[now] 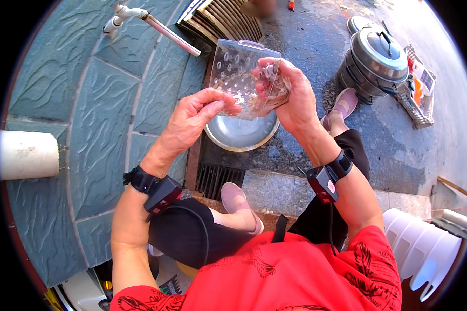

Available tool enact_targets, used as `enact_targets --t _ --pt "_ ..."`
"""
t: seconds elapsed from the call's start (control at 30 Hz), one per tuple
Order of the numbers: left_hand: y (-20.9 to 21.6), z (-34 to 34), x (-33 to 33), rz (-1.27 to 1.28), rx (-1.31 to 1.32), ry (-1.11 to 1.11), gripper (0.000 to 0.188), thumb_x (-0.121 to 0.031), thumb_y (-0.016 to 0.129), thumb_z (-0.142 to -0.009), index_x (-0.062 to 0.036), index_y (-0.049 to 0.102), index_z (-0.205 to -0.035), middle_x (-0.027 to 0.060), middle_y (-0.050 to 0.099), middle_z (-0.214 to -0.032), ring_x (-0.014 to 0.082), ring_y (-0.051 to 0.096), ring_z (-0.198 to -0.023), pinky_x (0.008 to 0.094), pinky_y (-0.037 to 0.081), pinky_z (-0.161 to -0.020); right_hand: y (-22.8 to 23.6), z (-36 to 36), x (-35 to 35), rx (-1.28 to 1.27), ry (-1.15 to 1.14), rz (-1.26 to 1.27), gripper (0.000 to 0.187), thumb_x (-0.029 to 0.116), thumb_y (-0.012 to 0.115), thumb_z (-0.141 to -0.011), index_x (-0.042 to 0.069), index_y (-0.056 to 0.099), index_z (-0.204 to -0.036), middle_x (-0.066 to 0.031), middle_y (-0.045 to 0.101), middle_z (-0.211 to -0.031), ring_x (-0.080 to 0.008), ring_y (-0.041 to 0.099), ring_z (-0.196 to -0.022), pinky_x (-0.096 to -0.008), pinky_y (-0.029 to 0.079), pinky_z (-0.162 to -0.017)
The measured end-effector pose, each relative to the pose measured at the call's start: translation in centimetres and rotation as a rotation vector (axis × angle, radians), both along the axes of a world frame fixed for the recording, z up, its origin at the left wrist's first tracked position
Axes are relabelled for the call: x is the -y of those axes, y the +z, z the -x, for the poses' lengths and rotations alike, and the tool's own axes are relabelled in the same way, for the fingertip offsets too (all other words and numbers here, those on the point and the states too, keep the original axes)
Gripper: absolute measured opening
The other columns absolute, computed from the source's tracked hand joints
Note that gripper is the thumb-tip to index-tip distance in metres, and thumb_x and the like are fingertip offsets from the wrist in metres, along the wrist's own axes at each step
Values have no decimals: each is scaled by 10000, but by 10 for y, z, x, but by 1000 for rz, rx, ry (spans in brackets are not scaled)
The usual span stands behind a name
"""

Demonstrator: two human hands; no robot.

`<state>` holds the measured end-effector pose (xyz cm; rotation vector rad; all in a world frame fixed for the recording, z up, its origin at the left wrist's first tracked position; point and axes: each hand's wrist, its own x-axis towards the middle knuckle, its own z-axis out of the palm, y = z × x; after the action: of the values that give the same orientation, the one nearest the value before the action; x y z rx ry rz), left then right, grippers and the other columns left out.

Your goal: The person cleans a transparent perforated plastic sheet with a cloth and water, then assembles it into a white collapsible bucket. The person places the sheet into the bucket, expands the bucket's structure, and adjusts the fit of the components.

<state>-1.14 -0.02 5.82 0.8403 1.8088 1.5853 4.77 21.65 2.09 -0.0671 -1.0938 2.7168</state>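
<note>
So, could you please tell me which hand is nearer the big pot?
Right. The right hand is left of the big pot; the left hand is farther left.

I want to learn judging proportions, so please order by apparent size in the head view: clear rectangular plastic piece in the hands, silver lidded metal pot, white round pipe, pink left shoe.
1. Plastic piece and metal pot: too alike to rank.
2. White pipe.
3. Left shoe.

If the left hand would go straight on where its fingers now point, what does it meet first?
The clear plastic container, which the left hand already holds at its edge. Past it, probably the pale crumpled material by the right hand, though depth is unclear.
</note>
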Motion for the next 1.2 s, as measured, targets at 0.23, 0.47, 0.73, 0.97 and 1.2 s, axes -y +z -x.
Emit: enact_targets --t 0.23,0.47,0.73,0.97,1.2 --pt "1 4 4 2 -3 -2 194 -145 519 -1007 -11 628 -1098 103 690 -1036 193 642 -1030 345 475 -971 7 -1 4 -6 -52 -77 207 173 607 -930 35 675 -1069 -68 693 -936 -112 630 -733 -254 517 -678" --pt "11 1 -7 -73 13 100 215 -155 550 -992 -22 611 -1149 102 693 -1038 192 659 -1004 341 488 -952 3 -3 6 -10 -44 -148 183 168 619 -925 49 686 -1047 -47 704 -919 -71 602 -724 -231 496 -662" --pt "23 -7 -17 -151 150 199 211 -139 538 -994 -23 610 -1155 105 697 -1014 184 684 -919 303 543 -810 1 -9 12 -22 -24 -123 179 171 620 -934 51 687 -1047 -45 704 -913 -58 589 -733 -220 488 -669" --pt "20 -10 -21 -161 161 275 194 -155 547 -990 -34 630 -1117 84 696 -961 152 673 -854 282 534 -763 5 -14 17 -31 -15 -194 186 179 619 -942 47 685 -1056 -36 698 -911 -51 588 -734 -219 485 -665" --pt "21 -11 -23 -177 160 305 153 -154 559 -980 -45 638 -1054 53 678 -892 129 652 -792 264 513 -722 7 -13 15 11 77 51 239 187 569 -975 17 622 -1135 -87 681 -986 -109 611 -770 -257 502 -662"
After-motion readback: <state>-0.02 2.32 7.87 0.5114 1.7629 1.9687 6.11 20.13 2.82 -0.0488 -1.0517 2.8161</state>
